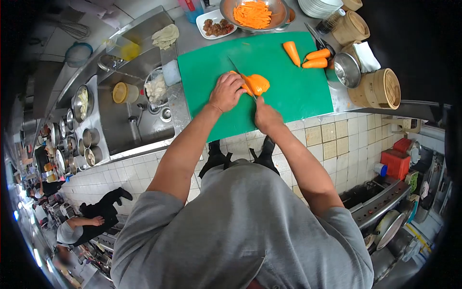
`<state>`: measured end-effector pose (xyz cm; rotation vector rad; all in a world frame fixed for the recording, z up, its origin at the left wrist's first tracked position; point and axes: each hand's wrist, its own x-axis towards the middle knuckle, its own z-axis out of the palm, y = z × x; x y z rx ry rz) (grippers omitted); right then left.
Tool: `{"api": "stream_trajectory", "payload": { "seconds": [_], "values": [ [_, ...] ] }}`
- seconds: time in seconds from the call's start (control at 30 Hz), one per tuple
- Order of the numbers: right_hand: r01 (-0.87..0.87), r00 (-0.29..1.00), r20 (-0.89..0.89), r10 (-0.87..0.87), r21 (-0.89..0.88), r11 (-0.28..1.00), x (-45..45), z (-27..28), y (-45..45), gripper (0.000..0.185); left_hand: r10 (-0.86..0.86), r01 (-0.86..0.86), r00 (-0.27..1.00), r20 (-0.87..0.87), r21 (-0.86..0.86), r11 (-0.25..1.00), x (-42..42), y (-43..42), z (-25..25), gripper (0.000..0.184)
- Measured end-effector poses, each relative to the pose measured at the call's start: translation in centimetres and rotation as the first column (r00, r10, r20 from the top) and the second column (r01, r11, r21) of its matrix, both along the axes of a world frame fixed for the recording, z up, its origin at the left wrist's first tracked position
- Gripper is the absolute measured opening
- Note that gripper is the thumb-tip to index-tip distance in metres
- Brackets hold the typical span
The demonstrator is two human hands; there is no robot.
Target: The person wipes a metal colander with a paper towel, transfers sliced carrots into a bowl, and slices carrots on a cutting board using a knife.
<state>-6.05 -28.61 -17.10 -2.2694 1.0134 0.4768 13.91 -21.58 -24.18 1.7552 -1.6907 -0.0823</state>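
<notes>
1. The left hand (227, 91) is pressed down, fingers bent, on an orange piece of carrot (247, 88) near the middle of the green board (298, 98).
2. The right hand (268, 117) is closed around the handle of the knife (234, 64); the blade slants away to the far left, passing beside the left fingertips.
3. Slices (259, 85) lie overlapping just right of the blade, on the board.
4. Three peeled carrots (315, 63) rest near the board's far right corner — two close together, one a little to their left.
5. Beyond the far edge, a metal bowl (280, 20) holds orange strips (252, 14), and a white dish (205, 18) beside it holds brown pieces (217, 27).
6. To the right of the board, an open metal pot (344, 70) stands on the surface (340, 99) near round steamers (378, 90).
7. To the left is a sink (115, 125) with a yellow tub (122, 92) and a container of pale food (155, 90) — a crumpled cloth (165, 36) lies by its far end.
</notes>
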Motion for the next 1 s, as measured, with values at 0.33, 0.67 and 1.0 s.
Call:
{"api": "stream_trajectory", "payload": {
  "seconds": [0.33, 0.67, 1.0],
  "values": [
    [0.048, 0.992, 0.118, -0.044, -0.03, 0.998, -0.8, 1.8, 1.0, 0.022, 0.02, -0.019, 0.997, -0.079, 0.011, 1.0, 0.2, -0.1, -0.9, 0.023],
    [-0.033, 0.997, -0.065, 0.03, -0.044, 0.998, -6.2, 7.9, 3.4, 0.022, 0.032, -0.032, 0.997, -0.075, 0.008, 0.999, 0.2, 0.0, -0.6, 0.025],
    [0.006, 0.999, -0.031, -0.006, -0.011, 1.0, 0.7, 0.5, 0.5, 0.023, 0.026, -0.026, 0.999, -0.044, 0.012, 1.0, 0.3, -0.1, -0.6, 0.021]
  ]
}}
